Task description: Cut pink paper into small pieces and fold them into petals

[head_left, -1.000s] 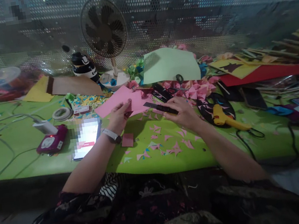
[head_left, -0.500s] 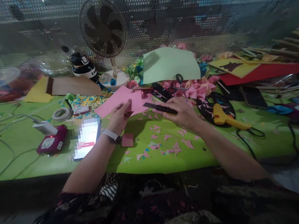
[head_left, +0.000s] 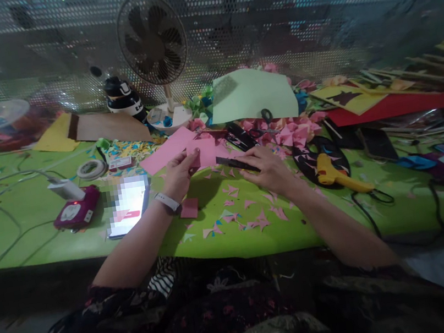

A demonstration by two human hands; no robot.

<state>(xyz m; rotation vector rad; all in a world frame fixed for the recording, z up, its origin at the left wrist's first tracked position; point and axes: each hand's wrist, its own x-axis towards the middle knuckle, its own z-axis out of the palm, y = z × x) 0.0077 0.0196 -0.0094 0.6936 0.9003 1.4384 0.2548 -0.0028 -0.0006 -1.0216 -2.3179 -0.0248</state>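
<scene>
My left hand [head_left: 179, 174] pinches a small pink paper square [head_left: 204, 150] between thumb and fingers, raised in front of a larger pink sheet [head_left: 169, 149]. In my right hand [head_left: 267, 169] is a slim, flat black tool [head_left: 232, 161]; its exact kind is not clear. The tool's left end points at the lower right of the pink square. On the table below my left wrist lies another small pink square [head_left: 189, 208]. Pink and blue paper scraps [head_left: 261, 219] are scattered under my hands.
A lit phone [head_left: 128, 205] and a purple power strip [head_left: 77, 207] with a white plug lie left. A yellow glue gun [head_left: 334, 175] rests at right, its cord trailing. Behind are a fan [head_left: 152, 40], a pale green sheet [head_left: 253, 98] and pink paper pieces [head_left: 290, 133].
The pink square in my left hand now shows face-on, raised before the larger sheet. My right hand and the black tool have shifted slightly; the hand remains closed around it.
</scene>
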